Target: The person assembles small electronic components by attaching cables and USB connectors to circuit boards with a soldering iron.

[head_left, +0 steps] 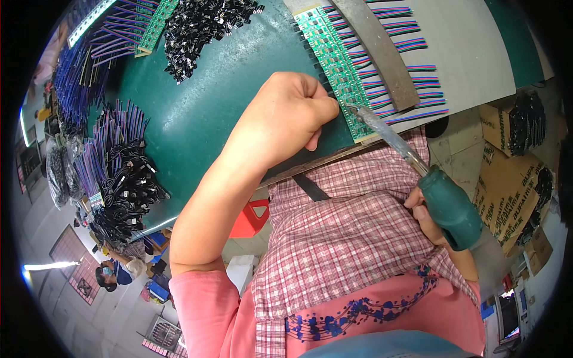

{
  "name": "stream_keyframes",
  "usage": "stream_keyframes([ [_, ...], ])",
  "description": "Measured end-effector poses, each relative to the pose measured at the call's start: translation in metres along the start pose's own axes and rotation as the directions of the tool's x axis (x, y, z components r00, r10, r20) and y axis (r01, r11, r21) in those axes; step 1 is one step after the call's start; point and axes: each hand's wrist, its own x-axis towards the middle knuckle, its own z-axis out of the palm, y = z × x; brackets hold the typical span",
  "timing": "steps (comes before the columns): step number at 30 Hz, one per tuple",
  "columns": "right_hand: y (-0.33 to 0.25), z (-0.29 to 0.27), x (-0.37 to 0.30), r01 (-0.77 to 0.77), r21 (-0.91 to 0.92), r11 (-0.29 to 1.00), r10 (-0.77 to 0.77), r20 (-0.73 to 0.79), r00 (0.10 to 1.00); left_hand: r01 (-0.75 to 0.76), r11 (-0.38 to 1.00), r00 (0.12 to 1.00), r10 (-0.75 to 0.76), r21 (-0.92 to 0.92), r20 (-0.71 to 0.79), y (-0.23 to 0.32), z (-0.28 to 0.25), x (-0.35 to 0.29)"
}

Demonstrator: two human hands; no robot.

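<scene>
My right hand is wrapped round the green handle of a soldering iron, whose metal shaft points up and left. Its tip touches or hovers just over the near end of a green circuit board panel; I cannot tell which. Beside the tip, my left hand is closed in a pinch at the panel's left edge. Whatever its fingertips hold is hidden. Red, blue and black wires stick out from the panel's right side. A flat grey metal bar lies across them.
A heap of small black connectors lies on the green table mat. Bundles of wired boards and black cables fill the left side. Cardboard boxes stand on the floor at right. A red container sits below the table edge.
</scene>
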Motion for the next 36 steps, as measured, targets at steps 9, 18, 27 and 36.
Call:
stream_keyframes([
  [9,0.010,0.000,-0.004,0.092,0.088,0.992,-0.092,0.005,0.996,0.000,1.000,1.000,0.000,0.009,-0.010,0.001,0.002,0.002],
  [18,-0.003,-0.031,0.026,0.050,0.414,0.909,0.072,-0.275,0.959,0.009,0.997,1.000,-0.008,0.079,-0.015,0.005,-0.003,0.005],
  [27,0.024,-0.145,0.117,0.346,0.083,0.935,-0.086,-0.890,0.448,0.002,0.987,1.000,-0.006,0.161,0.026,0.009,0.001,-0.008],
  [36,-0.007,-0.106,0.069,0.285,0.361,0.888,0.024,-0.656,0.755,-0.066,0.993,0.997,0.061,0.102,0.057,0.004,0.000,-0.017],
])
